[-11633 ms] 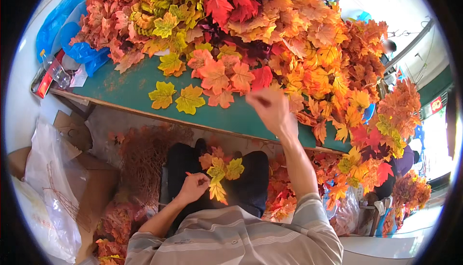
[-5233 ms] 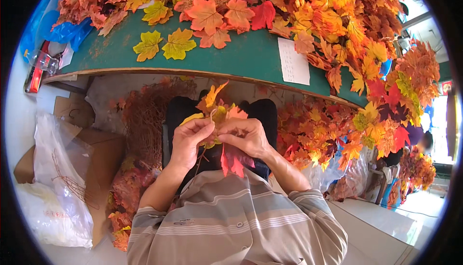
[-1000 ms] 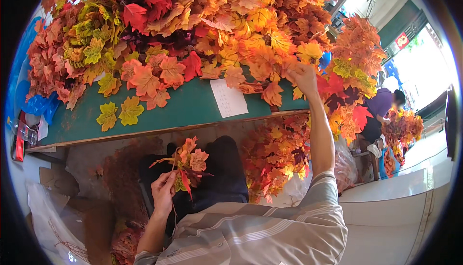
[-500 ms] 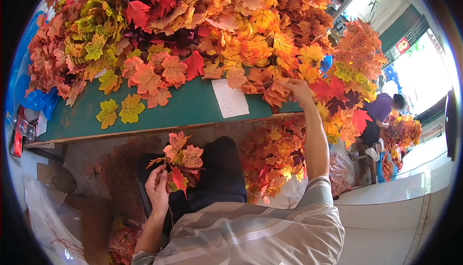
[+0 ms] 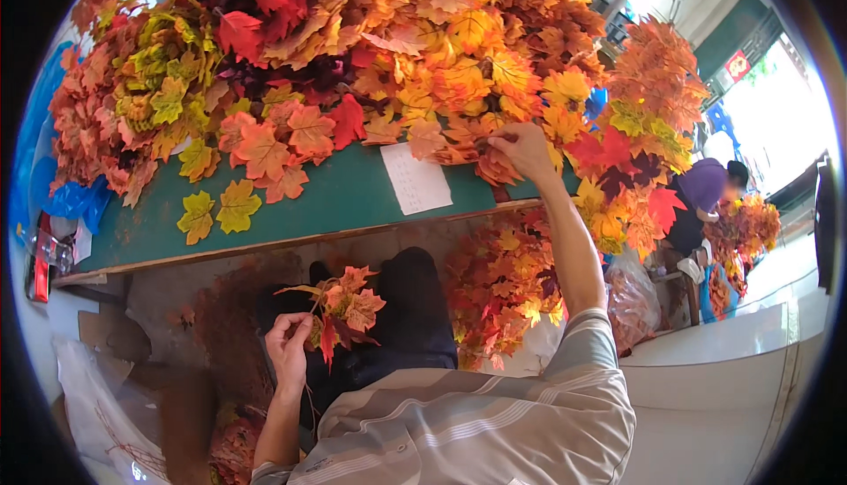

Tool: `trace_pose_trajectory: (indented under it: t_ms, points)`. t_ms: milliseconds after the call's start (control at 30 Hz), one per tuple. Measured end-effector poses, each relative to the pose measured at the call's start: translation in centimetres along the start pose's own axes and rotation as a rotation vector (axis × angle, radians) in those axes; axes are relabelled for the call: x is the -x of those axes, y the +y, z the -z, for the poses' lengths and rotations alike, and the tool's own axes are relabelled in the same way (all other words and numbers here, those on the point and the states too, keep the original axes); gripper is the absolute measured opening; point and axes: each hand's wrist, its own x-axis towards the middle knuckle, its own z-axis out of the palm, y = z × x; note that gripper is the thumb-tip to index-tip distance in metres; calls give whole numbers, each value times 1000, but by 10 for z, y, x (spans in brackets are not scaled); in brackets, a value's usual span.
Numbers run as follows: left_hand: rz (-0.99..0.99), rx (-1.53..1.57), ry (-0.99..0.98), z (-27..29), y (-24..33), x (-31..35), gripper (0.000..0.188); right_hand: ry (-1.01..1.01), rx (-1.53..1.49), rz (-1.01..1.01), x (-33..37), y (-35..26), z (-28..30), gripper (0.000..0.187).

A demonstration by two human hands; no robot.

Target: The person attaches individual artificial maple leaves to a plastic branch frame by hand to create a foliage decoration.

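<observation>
- I see a green table (image 5: 326, 203) heaped with leaves (image 5: 397, 26), white paper (image 5: 416, 183) near its edge.
- The left hand (image 5: 288, 348) pinches a leaf sprig (image 5: 357, 308) above the lap (image 5: 415, 308).
- The right hand (image 5: 520, 148) is narrowed at the heap; its grip, I can't tell.
- At right, a purple-topped person (image 5: 703, 185) beside foliage (image 5: 741, 229).

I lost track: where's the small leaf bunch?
In the head view, left of centre, the small leaf bunch is in the left hand, over the dark trousers.

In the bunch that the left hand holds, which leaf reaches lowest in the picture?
The bright red maple leaf: its tip ends below the others; the dark red leaf points right, the orange ones sit higher.
</observation>
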Motion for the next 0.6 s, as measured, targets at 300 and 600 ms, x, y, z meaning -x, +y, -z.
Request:
trace_pose_trajectory:
  t_ms: [300, 600]
  points:
    - [253, 140, -73, 3, 7, 3, 9, -56, -70, -19, -12, 14, -5, 22]
    - [300, 160, -59, 3, 8, 4, 9, 52, -164, -25, -3, 6, 11, 21]
